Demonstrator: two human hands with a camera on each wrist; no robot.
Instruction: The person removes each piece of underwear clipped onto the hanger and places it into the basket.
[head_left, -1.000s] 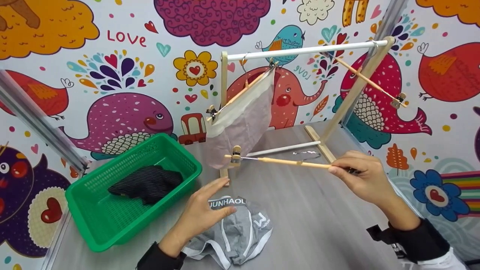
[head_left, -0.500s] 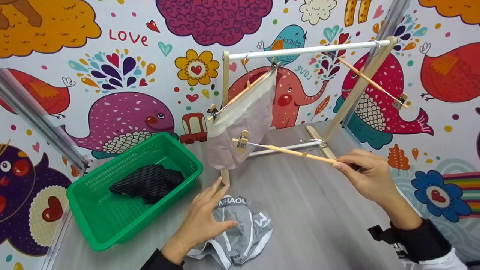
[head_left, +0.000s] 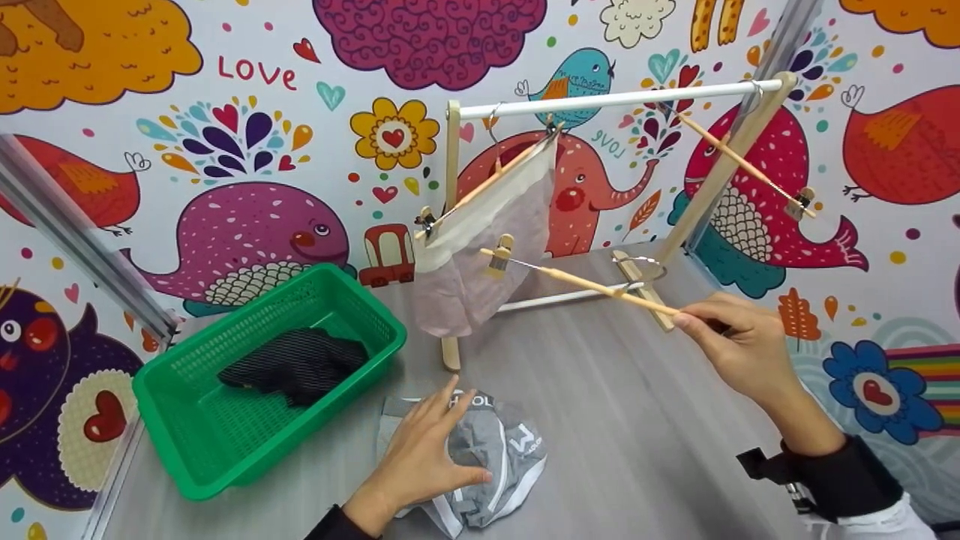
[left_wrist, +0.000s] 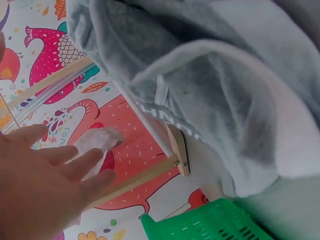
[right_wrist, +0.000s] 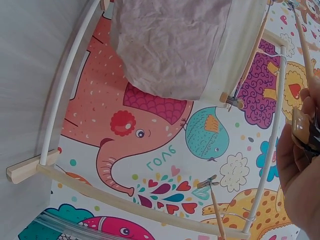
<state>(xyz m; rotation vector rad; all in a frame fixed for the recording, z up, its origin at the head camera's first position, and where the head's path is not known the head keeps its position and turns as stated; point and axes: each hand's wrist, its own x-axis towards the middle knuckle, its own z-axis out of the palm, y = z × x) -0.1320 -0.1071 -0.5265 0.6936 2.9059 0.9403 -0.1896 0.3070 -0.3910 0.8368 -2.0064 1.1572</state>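
Observation:
My right hand (head_left: 739, 341) pinches one end of a wooden clip hanger (head_left: 592, 285), which slants up to the left with its far clip in front of the hung pink cloth (head_left: 457, 292). In the right wrist view the hand (right_wrist: 300, 170) is at the right edge, around the hanger's near clip (right_wrist: 301, 129). My left hand (head_left: 424, 450) hovers over or rests on the grey briefs (head_left: 484, 442), fingers spread; contact cannot be told. The left wrist view shows that hand (left_wrist: 55, 180) beside the grey fabric (left_wrist: 200, 90), holding nothing.
A green basket (head_left: 169, 450) with a dark striped cloth (head_left: 296, 367) stands at the left. Behind, a rack with a white top rail (head_left: 622, 98) bears the pink cloth on its hanger and, at the right, a bare hanger (head_left: 739, 161). A patterned wall stands behind.
The hanger's far end has risen and moved right as my right hand tilts it. My left hand has shifted down and slightly right over the briefs.

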